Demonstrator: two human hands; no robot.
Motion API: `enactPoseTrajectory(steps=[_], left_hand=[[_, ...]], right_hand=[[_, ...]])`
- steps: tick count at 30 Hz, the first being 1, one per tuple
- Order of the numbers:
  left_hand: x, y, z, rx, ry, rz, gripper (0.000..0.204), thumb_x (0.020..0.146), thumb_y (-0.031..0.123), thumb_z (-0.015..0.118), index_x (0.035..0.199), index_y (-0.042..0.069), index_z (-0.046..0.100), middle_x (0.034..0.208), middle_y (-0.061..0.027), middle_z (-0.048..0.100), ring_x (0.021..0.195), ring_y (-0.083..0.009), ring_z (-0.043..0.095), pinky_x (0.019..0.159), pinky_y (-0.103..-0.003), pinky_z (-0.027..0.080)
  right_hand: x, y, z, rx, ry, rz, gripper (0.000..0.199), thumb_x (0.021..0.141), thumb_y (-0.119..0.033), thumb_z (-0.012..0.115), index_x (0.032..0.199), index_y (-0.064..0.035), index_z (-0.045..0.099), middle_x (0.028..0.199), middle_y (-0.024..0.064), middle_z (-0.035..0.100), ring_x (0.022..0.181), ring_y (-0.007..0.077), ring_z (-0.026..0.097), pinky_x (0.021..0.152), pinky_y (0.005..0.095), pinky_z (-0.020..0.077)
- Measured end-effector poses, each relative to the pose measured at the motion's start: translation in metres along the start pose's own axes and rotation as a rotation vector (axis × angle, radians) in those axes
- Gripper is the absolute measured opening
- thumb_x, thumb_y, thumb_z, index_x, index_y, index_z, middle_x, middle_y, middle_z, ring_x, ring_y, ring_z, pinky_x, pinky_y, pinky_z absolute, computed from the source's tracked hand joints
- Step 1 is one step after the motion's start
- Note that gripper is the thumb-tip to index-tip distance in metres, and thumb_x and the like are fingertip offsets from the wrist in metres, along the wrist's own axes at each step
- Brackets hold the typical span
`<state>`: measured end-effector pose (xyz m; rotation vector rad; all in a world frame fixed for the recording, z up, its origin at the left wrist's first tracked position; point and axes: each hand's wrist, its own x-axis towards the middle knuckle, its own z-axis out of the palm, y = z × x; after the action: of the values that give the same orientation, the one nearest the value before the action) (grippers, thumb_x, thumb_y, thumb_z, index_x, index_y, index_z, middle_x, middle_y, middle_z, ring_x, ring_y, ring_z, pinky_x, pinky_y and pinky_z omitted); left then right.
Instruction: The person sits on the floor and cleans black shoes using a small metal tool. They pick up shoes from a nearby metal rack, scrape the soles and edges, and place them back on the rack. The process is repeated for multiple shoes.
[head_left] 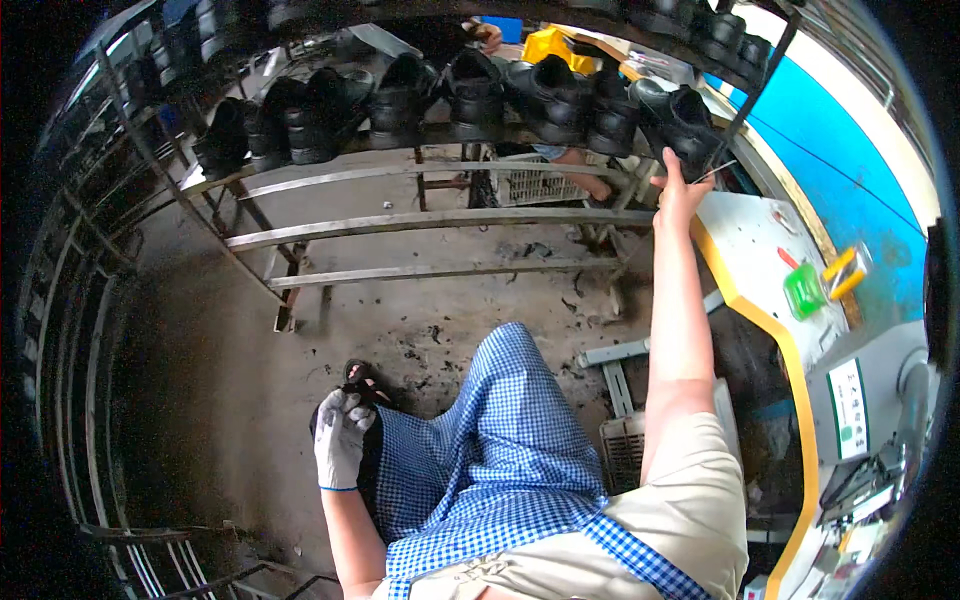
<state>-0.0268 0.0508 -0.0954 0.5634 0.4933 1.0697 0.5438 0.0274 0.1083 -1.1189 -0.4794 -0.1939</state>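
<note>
fingers of the gloved left hand curl shut on a black shoe low by the knee, sole side probably up. rack rail above is already lined with matte black shoes. right hand, bare, reaches the far-right shoe; fingers spread against it, grip unclear.

Stained concrete floor, metal rack rails, blue wall, white yellow-edged table.

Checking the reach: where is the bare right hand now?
Upper right of the head view, the right hand is raised to a black shoe on the rack rail.
</note>
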Motion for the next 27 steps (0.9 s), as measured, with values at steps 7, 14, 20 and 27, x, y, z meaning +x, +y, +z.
enactPoseTrajectory(steps=[7,14,20,27], left_hand=[[0.0,-0.006,0.003,0.016,0.054,0.05,0.035,0.088,0.024,0.064,0.115,0.005,0.051,0.1,-0.007,0.056,0.083,-0.0157,0.051,0.071,-0.03,0.045],[0.007,-0.009,-0.006,-0.029,0.021,-0.002,0.035,0.09,0.02,0.061,0.12,0.007,0.05,0.102,-0.0061,0.056,0.086,-0.0184,0.054,0.076,-0.034,0.047],[0.005,-0.007,0.004,0.066,0.1,-0.008,0.034,0.09,0.018,0.061,0.12,0.007,0.05,0.1,-0.0058,0.055,0.086,-0.0183,0.053,0.076,-0.033,0.047],[0.008,-0.01,-0.001,0.052,0.044,-0.009,0.031,0.091,0.018,0.058,0.118,0.005,0.051,0.103,-0.0073,0.057,0.087,-0.0185,0.055,0.08,-0.034,0.048]], right_hand=[[0.046,0.051,0.01,-0.235,-0.161,0.267,0.062,0.077,-0.029,0.076,0.121,-0.0063,0.038,0.083,0.0086,0.065,0.048,0.0147,0.058,0.034,0.0238,0.0319],[-0.016,0.064,0.032,-0.38,-0.121,-0.181,0.083,0.07,-0.041,0.08,0.129,0.0015,0.04,0.115,0.0182,0.055,0.096,0.0242,0.056,0.085,0.0354,0.0436],[-0.029,0.06,0.07,-0.625,-0.158,-0.325,0.093,0.068,-0.029,0.084,0.137,0.0029,0.031,0.119,0.0206,0.054,0.102,0.0262,0.059,0.086,0.0332,0.0468],[-0.022,0.025,0.028,0.033,0.011,-0.295,0.067,0.07,-0.015,0.08,0.123,0.0034,0.043,0.106,0.0099,0.059,0.08,0.0164,0.06,0.068,0.0298,0.0499]])
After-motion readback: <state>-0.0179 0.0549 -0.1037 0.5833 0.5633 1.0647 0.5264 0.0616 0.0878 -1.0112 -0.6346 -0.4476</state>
